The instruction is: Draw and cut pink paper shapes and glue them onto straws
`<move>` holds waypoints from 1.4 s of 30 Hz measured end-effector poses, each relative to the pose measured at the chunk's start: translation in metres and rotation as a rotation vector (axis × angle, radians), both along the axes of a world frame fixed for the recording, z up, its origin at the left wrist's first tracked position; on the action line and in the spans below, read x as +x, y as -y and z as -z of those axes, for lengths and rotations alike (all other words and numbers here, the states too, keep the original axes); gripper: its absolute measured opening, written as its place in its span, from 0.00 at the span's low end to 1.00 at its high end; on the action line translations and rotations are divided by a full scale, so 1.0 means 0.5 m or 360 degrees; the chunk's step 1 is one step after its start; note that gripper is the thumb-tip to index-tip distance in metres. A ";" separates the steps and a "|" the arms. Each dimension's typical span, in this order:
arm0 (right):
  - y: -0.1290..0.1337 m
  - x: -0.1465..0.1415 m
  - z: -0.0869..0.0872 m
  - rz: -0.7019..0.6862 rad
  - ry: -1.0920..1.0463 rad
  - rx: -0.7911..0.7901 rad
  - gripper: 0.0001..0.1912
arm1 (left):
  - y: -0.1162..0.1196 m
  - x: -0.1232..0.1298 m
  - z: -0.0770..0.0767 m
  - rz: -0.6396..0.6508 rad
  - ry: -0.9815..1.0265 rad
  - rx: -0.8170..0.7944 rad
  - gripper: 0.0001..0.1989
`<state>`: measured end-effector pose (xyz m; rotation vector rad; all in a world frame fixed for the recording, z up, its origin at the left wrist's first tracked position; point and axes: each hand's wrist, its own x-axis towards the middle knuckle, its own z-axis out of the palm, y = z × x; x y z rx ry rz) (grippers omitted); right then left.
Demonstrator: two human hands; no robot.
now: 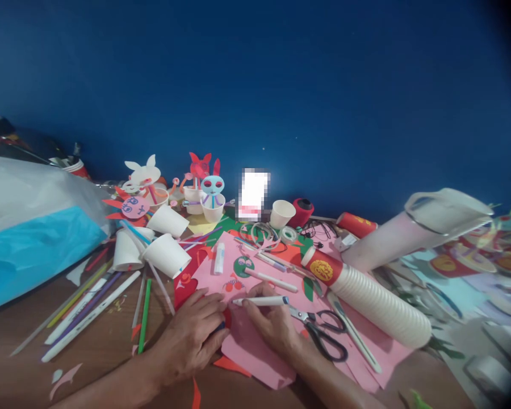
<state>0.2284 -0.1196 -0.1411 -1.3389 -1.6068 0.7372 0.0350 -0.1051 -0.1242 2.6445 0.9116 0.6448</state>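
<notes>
My right hand [272, 325] grips a white marker pen [259, 301] with a blue end, and its tip points left, just above a pink paper sheet [255, 346]. My left hand [191, 338] rests on the sheet's near left edge, with its fingers closed around a small red paper piece [227, 318], which is mostly hidden. Black-handled scissors [319, 332] lie open just right of my right hand. A green paper circle [243, 266] and a white glue stick [219, 258] lie farther back on the pink paper.
A long stack of white paper cups [378, 301] lies right of the scissors. Paper-cup figures [213, 199], loose cups and a tape roll [288, 234] stand behind. Pens and straws [89, 309] lie on the wooden table [29, 341] at left, beside a blue-and-white bag [34, 238].
</notes>
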 end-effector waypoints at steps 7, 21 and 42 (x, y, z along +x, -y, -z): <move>0.005 0.003 0.004 0.0002 0.0137 -0.0071 0.05 | 0.004 0.000 0.016 -0.0040 0.0056 -0.0020 0.08; 0.003 0.002 -0.004 -0.0027 0.0158 -0.0115 0.07 | 0.001 -0.002 0.017 -0.0037 0.0051 -0.0040 0.07; 0.002 0.000 0.004 -0.0010 0.0241 -0.0102 0.07 | -0.001 -0.003 0.012 -0.0011 0.0016 -0.0043 0.07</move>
